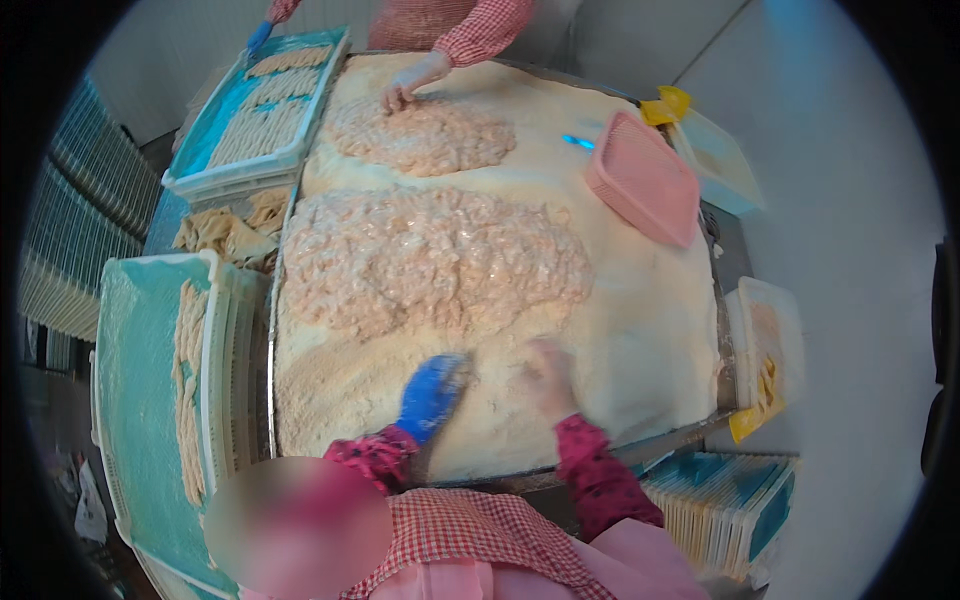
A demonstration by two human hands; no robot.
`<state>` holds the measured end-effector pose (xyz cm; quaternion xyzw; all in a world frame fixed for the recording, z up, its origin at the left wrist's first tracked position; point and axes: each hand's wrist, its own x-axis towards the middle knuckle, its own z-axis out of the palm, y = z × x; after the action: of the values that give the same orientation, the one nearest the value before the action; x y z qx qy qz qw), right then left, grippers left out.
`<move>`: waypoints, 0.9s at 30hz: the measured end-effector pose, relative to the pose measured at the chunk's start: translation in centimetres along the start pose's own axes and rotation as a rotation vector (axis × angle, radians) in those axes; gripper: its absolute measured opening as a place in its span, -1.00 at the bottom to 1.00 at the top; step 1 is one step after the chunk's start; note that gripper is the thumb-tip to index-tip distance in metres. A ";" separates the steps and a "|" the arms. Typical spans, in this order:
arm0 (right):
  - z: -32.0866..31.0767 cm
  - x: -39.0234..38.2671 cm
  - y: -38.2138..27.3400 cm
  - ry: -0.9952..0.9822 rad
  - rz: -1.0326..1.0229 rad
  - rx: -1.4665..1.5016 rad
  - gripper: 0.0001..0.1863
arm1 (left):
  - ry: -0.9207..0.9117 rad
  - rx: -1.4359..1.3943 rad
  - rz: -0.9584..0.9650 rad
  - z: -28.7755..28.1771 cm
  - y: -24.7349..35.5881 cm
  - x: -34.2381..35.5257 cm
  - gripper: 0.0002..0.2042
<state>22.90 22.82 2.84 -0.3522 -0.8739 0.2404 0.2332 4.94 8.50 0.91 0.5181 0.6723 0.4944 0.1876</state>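
Note:
My left hand (430,396), in a blue glove dusted white at the fingertips, is at the near part of a wide bed of pale, flour-like coating (648,300). My right hand (548,378), lighter in colour, is just to its right over the same coating. Motion blurs its fingers, and those of the left are indistinct too; nothing shows in either hand. Beyond both hands spreads a large heap of wet, pale pink pieces (430,255) that look like raw meat. Farther back lies a smaller heap (440,138) of the same pieces.
Across the table, a co-worker's gloved hand (415,80) touches the far heap. A pink basket (645,180) lies at the right. White trays (208,370) with blue-green lining and coated strips line the left. A clear tub (775,340) stands by the right edge; stacked trays (720,505) stand below.

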 end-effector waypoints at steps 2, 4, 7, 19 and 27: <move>0.5 -1.2 -1.3 -0.090 -0.036 0.115 -0.82 | -0.271 0.192 0.154 2.8 0.0 0.5 -0.72; 1.2 -2.5 0.6 -0.079 0.064 0.272 -0.84 | -0.407 0.195 0.212 2.4 0.7 -0.5 -0.73; -4.0 -3.0 3.9 0.139 0.419 0.312 -0.81 | -0.500 0.257 0.319 -1.3 0.1 -3.4 -0.74; 0.6 -3.9 7.0 0.364 0.416 0.164 -0.74 | 0.069 0.071 -0.200 -8.8 -3.9 -5.9 -0.76; 6.8 -2.0 -6.1 -0.270 -0.415 -0.005 -0.83 | -0.086 0.608 -0.103 -7.9 -3.4 -5.2 -0.84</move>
<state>17.13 15.75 0.68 -0.1303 -0.9514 0.2301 0.1579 -0.78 0.33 0.16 0.5362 0.8062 0.2379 0.0774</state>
